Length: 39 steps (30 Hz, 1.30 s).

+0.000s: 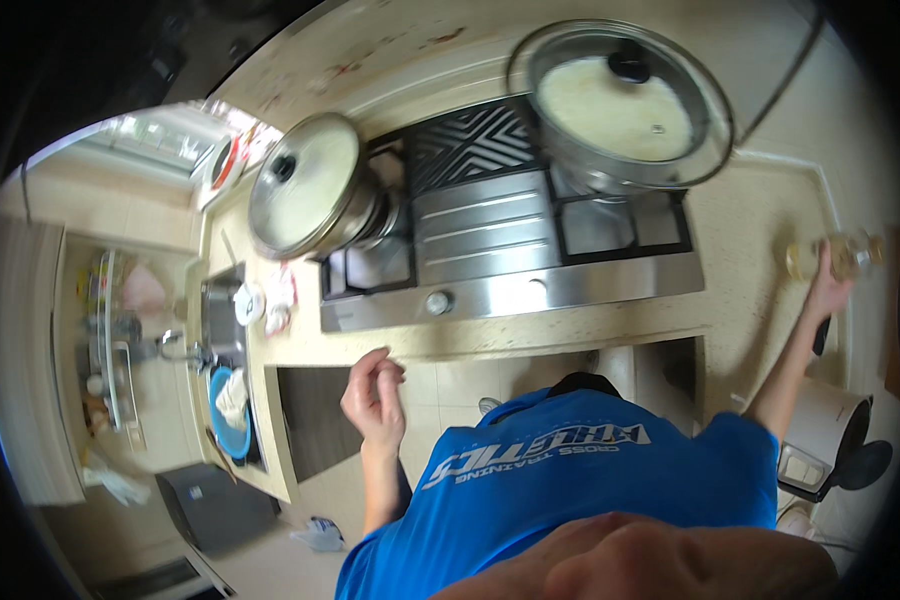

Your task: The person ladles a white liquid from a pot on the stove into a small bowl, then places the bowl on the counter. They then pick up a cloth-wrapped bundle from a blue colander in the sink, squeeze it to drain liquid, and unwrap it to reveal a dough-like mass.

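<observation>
My right hand (831, 289) is stretched out to the far right, closed around a clear glass bottle or jar (801, 262) with pale yellowish contents. Motion blur hides its details. The bottle is over or beside the counter, right of the gas stove (487, 225). In front of the stove's left half hangs my left hand (375, 394), holding nothing, its fingers loosely bent near the counter edge. A lidded steel pot (367, 202) with whitish contents sits on the left burner. On the right burner stands a larger pot (592, 169) under a glass lid (630, 67).
Left of the stove is a sink (221, 322) with a blue basin (217, 427) holding a pale cloth. A white lidded container (249, 303) and a crumpled packet (281, 300) lie near it. A white appliance (825, 427) stands at my right.
</observation>
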Each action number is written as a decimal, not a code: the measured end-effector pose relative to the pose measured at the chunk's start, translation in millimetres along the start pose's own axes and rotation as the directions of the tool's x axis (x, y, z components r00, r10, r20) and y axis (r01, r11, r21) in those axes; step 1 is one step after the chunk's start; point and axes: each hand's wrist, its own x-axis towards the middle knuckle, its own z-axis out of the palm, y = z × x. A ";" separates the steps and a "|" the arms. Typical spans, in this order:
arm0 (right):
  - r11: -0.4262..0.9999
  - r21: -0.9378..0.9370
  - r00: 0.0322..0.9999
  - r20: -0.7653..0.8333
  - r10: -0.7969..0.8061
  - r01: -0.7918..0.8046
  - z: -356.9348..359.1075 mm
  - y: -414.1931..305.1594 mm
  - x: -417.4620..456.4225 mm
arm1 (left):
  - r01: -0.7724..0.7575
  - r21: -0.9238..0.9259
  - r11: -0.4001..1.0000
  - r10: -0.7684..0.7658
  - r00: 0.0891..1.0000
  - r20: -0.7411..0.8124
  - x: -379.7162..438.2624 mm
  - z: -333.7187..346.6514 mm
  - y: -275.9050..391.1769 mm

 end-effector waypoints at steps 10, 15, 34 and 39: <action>0.754 0.633 0.527 0.707 -0.472 -0.175 -106.3 -254.8 -225.3 | -0.102 -0.135 0.986 0.118 0.986 0.114 -22.3 -123.1 -48.3; 0.584 0.761 -0.093 0.584 -0.806 -0.282 -129.6 -418.6 -364.3 | -0.199 -0.210 0.957 0.227 0.967 0.117 -16.8 -192.9 -48.3; 0.461 0.464 -0.498 0.048 -0.866 -0.756 -65.5 -664.9 -555.8 | 0.009 -0.329 0.944 0.032 0.992 0.119 46.8 -332.5 -152.5; 0.325 0.784 -0.323 0.168 -0.931 -0.528 -25.9 -690.2 -587.6 | 0.118 -0.360 0.925 -0.211 0.950 -0.230 70.2 -319.7 -180.5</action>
